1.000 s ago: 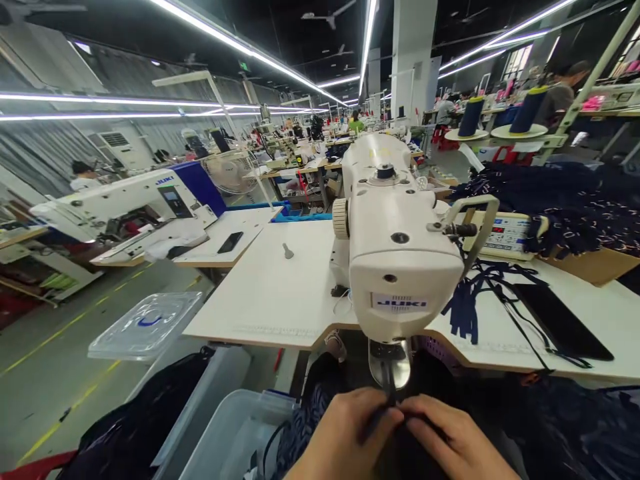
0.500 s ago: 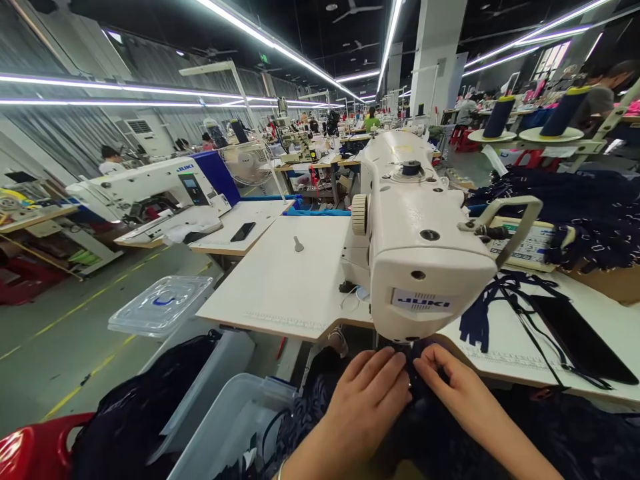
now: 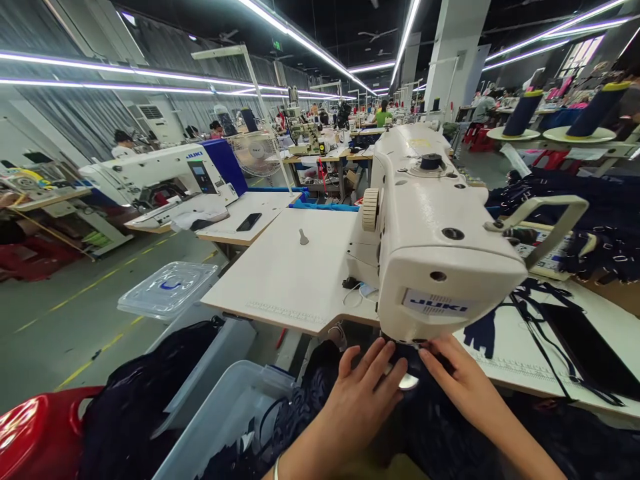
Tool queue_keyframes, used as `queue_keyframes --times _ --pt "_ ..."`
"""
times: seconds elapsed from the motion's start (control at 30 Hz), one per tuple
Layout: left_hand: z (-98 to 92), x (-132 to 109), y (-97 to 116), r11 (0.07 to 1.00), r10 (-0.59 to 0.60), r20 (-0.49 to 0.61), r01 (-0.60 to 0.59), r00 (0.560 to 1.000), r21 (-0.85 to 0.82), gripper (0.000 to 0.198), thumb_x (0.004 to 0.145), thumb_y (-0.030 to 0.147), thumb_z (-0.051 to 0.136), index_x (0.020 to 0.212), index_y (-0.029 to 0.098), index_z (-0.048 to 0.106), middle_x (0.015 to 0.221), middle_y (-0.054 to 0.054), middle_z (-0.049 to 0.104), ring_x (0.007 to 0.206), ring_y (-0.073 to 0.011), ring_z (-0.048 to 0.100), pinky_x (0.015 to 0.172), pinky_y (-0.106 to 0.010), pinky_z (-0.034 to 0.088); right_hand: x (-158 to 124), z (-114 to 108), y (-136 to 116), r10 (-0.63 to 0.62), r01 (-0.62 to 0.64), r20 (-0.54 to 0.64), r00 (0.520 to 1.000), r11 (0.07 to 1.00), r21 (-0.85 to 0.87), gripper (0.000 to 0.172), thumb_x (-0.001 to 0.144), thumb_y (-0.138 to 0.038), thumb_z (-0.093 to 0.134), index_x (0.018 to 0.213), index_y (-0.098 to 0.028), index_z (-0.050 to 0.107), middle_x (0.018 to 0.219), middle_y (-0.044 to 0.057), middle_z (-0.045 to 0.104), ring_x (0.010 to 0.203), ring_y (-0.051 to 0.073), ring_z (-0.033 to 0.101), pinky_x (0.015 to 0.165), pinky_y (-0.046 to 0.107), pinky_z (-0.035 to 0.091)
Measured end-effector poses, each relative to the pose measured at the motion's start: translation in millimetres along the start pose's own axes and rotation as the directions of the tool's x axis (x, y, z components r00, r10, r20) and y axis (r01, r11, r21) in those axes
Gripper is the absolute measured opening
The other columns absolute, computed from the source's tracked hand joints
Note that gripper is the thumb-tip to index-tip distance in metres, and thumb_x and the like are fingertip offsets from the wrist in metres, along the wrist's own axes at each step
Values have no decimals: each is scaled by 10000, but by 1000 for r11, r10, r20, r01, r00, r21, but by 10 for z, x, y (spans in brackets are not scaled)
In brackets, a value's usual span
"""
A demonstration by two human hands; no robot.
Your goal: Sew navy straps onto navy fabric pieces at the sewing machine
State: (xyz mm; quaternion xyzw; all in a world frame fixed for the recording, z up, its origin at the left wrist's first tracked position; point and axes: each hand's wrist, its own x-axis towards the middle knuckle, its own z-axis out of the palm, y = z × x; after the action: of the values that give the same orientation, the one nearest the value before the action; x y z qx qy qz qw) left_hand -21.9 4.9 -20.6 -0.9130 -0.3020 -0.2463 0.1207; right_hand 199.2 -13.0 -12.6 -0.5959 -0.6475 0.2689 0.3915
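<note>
A white JUKI sewing machine (image 3: 450,267) stands right in front of me, and its head hides the needle area. Under it lies dark navy fabric (image 3: 425,407), which also spreads over my lap. My left hand (image 3: 367,380) rests on this fabric, fingers stretched and spread toward the machine. Just right of those fingertips, a shiny silvery piece (image 3: 409,381) shows; its kind is unclear. My right hand (image 3: 463,377) pinches the fabric close beneath the machine head, with its fingertips partly hidden.
On the white table (image 3: 280,280) lies a small grey metal piece (image 3: 303,237). Navy straps (image 3: 483,330) and a black flat device (image 3: 590,347) are at right. A plastic bin (image 3: 220,413), a clear lid (image 3: 167,287) and a red stool (image 3: 40,433) stand at left.
My left fingers have spread apart, and the silvery piece now shows beside them. My right fingers have moved up closer under the machine head. The whole view has shifted slightly.
</note>
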Motion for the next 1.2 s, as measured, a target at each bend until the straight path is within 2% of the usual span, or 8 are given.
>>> queue_keyframes --times 0.17,0.27,0.4,0.6,0.83,0.93,1.1,1.2 --pt "44 -37 21 1000 6 -23 -6 1000 19 367 982 325 533 1334 223 539 1429 -83 512 1380 -199 383 1154 -383 101 146 -41 31 -144 152 96 985 985 -79 280 960 -396 458 887 -233 673 938 86 616 938 245 603 879 389 522" --pt "65 -65 48 998 -10 -18 11 1000 55 394 984 281 525 1370 204 511 1475 -97 456 1405 -210 342 1156 -387 95 133 -21 35 -127 137 94 987 985 -102 314 971 -374 440 821 -230 676 857 78 597 851 233 597 831 373 529" --pt "63 -82 75 996 -4 7 3 1000 93 433 981 259 508 1407 190 477 1496 -111 422 1418 -233 318 1152 -386 120 92 25 21 -114 116 23 993 985 -127 316 966 -381 443 841 -223 687 853 87 594 908 258 595 842 386 510" --pt "66 -56 101 994 -24 -18 25 1000 108 412 978 246 499 1386 186 502 1486 -117 436 1405 -236 344 1133 -371 165 112 32 100 -71 79 63 995 986 -149 363 957 -383 454 706 -228 664 786 76 645 831 252 611 789 382 508" --pt "109 -11 119 996 -86 -61 87 994 4 418 972 447 509 1321 222 557 1439 -42 507 1365 -208 394 1118 -363 185 106 32 94 -73 84 110 991 992 -94 358 978 -400 411 884 -217 703 953 94 673 994 258 625 918 384 490" --pt "120 -9 142 995 -89 -84 92 993 39 424 965 452 525 1316 218 566 1433 -57 512 1360 -219 404 1090 -357 229 83 65 75 -44 50 75 996 995 -83 351 969 -401 422 910 -217 716 949 95 675 985 255 630 898 367 509" --pt "132 -4 197 987 -66 -109 81 992 141 407 969 403 542 1314 191 579 1439 -98 500 1366 -244 399 1079 -364 250 57 137 89 -18 16 -17 1000 993 -117 384 929 -413 433 719 -226 694 808 80 682 846 250 647 759 344 549" --pt "142 1 220 980 -76 -122 96 990 174 412 965 390 549 1321 184 576 1430 -104 509 1374 -247 391 1099 -366 236 63 171 92 -37 30 -55 998 992 -119 371 919 -399 430 733 -227 702 851 86 699 884 250 656 781 338 551"
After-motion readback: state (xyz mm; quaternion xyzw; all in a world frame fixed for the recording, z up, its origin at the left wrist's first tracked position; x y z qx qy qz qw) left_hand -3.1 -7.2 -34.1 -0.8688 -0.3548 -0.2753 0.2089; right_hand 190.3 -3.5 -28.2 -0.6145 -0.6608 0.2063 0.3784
